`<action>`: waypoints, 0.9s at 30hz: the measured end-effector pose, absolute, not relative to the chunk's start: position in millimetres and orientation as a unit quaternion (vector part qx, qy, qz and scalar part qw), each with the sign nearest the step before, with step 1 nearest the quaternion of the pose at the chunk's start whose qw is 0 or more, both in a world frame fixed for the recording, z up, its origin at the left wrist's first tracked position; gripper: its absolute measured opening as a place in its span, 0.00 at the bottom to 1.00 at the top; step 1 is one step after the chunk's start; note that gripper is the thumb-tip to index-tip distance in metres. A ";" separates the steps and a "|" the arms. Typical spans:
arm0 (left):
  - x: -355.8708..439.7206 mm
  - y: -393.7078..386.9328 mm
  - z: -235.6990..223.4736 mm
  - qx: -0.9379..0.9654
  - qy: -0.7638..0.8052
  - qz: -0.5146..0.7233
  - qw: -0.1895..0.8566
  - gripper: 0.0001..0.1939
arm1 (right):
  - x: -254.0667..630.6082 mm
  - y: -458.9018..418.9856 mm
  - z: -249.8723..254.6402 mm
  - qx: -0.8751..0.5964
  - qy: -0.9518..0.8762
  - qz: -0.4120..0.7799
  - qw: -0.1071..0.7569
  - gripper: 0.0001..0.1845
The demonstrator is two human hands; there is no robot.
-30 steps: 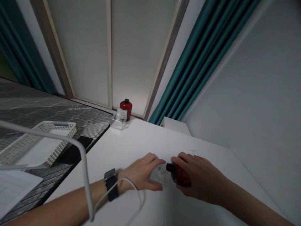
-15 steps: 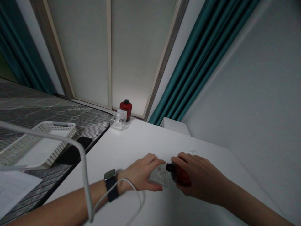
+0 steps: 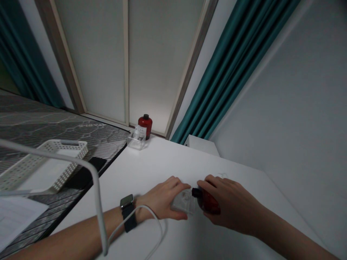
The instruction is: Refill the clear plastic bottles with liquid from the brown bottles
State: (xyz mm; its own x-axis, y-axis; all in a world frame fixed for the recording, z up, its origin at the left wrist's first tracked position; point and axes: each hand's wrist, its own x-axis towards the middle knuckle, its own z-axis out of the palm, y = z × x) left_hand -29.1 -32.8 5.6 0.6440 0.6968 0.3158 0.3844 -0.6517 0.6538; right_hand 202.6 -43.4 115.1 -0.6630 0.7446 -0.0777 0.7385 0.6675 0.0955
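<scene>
While the right hand has its fingers wrapped round the tilted red bottle over the table, the left hand, spread wide, holds the clear box; stiff and perhaps slippery, the bottle suits a body grip.

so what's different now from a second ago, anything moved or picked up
Nothing has visibly moved, and nothing was taken hold of or let go. The right hand still grips the red bottle, its cap pointing toward the clear box in the left hand. The far bottle and the basket stay put.
</scene>
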 end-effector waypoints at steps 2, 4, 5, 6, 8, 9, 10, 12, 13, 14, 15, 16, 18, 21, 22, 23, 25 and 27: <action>-29.2 -32.8 5.9 0.861 0.311 0.286 0.285 0.38 | 203.1 -43.8 114.7 0.405 0.912 0.031 0.052 0.26; -29.1 -32.8 6.0 0.857 0.313 0.287 0.292 0.38 | 203.5 -44.0 114.5 0.406 0.912 0.029 0.053 0.26; -28.9 -32.8 6.0 0.856 0.315 0.286 0.294 0.38 | 203.5 -44.0 114.4 0.407 0.911 0.028 0.055 0.26; -28.8 -32.9 6.0 0.855 0.316 0.285 0.296 0.38 | 203.4 -44.0 114.4 0.407 0.911 0.027 0.057 0.26; -28.5 -33.0 6.0 0.855 0.318 0.284 0.296 0.38 | 202.9 -43.9 114.4 0.408 0.911 0.025 0.059 0.25; -28.4 -33.1 5.9 0.855 0.319 0.284 0.295 0.38 | 202.6 -43.9 114.4 0.408 0.911 0.026 0.059 0.24; -28.3 -33.2 5.9 0.856 0.318 0.284 0.293 0.38 | 202.5 -43.9 114.3 0.409 0.910 0.028 0.059 0.24; -28.1 -33.7 6.1 0.856 0.319 0.286 0.289 0.37 | 202.5 -43.9 114.0 0.408 0.911 0.031 0.059 0.23; -28.0 -33.9 6.3 0.856 0.320 0.287 0.287 0.37 | 202.6 -43.9 113.9 0.407 0.911 0.033 0.059 0.24; -28.0 -34.1 6.6 0.857 0.320 0.286 0.286 0.37 | 202.9 -43.9 113.8 0.405 0.912 0.034 0.057 0.24; -27.9 -34.2 6.9 0.857 0.320 0.285 0.285 0.37 | 203.1 -43.9 113.7 0.403 0.913 0.035 0.055 0.25; -27.9 -34.2 7.2 0.858 0.319 0.284 0.285 0.37 | 203.2 -44.0 113.7 0.402 0.914 0.037 0.053 0.26; -28.0 -33.9 7.6 0.860 0.318 0.281 0.286 0.38 | 203.2 -43.9 114.1 0.400 0.914 0.039 0.050 0.26; -28.1 -33.0 7.1 0.861 0.316 0.278 0.287 0.38 | 202.6 -43.9 115.1 0.400 0.914 0.042 0.052 0.26; -28.1 -32.8 6.7 0.861 0.315 0.279 0.285 0.38 | 202.4 -43.9 115.4 0.399 0.914 0.042 0.053 0.26; -28.1 -32.6 6.1 0.861 0.315 0.280 0.284 0.37 | 202.3 -43.9 115.6 0.399 0.915 0.043 0.053 0.26; -28.0 -32.4 4.9 0.860 0.315 0.284 0.283 0.37 | 202.2 -44.0 115.6 0.397 0.915 0.045 0.052 0.26; -27.9 -32.4 3.9 0.859 0.315 0.286 0.287 0.37 | 202.1 -44.0 115.3 0.396 0.916 0.045 0.053 0.26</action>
State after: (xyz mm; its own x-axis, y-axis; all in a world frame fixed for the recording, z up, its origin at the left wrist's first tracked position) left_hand -27.9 -32.4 3.9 0.6385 0.7041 0.3106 0.3763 -0.6377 0.6721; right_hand 202.1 -44.0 115.3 -0.6809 0.7299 -0.0603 0.7203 0.6823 0.1246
